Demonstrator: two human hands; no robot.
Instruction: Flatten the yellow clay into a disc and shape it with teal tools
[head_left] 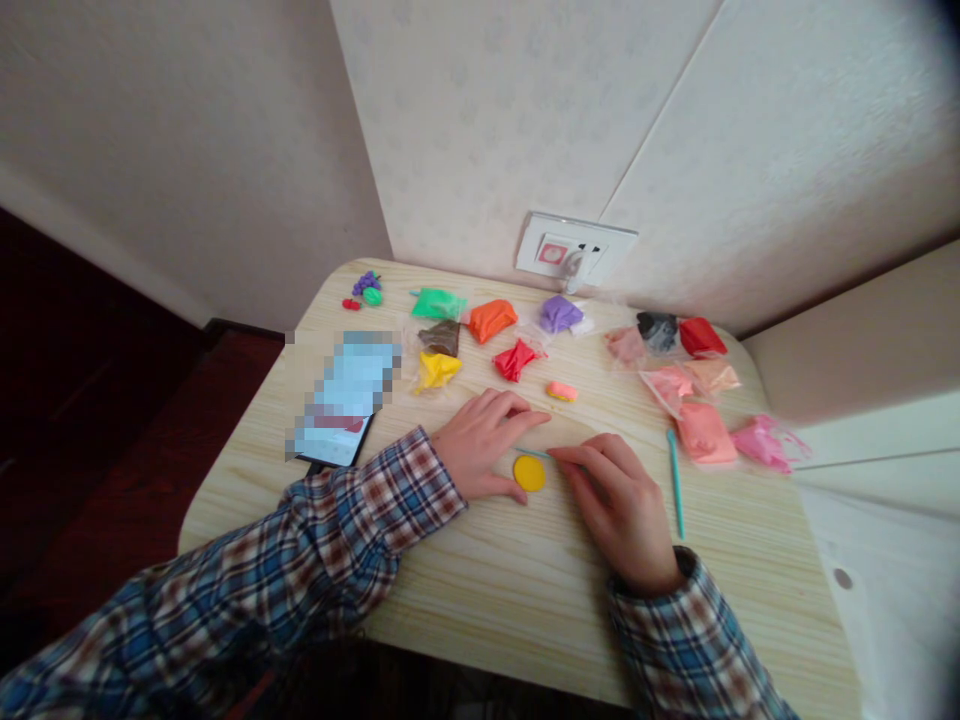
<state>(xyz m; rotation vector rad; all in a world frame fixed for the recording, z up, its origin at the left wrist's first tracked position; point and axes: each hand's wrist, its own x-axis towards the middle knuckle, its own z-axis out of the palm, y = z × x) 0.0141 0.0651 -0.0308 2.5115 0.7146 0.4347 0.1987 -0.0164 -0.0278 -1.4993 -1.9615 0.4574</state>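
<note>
A light wood-grain table [480, 610] carries the work, with both hands near its middle below blue, brown and white plaid sleeves [409, 490]. The right hand [619, 500] has its fingertips closed in a pinch on the end of a thin blue-green stick [534, 453]; the stick lies along the far side of a flat, round yellow disc [529, 474], which rests on the table between the hands. The left hand [484, 440] is palm down, fingers loosely spread and grasping nothing, its thumb just beside the disc's left edge; whether they touch cannot be told. To the right lies a blue-green rod-shaped tool [676, 485]. To the left is a black-edged phone [330, 447], its screen pixelated and its text unreadable. Beyond the hands sits a small pink-and-yellow block [562, 391], followed by clear plastic packets of coloured material, including yellow [439, 371], red [514, 360], orange [493, 320] and purple [560, 314]. At the far left corner stands a purple grape-like cluster [367, 284]. On the wall, a white socket plate [529, 243] bears a red-and-white square label [553, 254], its print too small to read.
</note>
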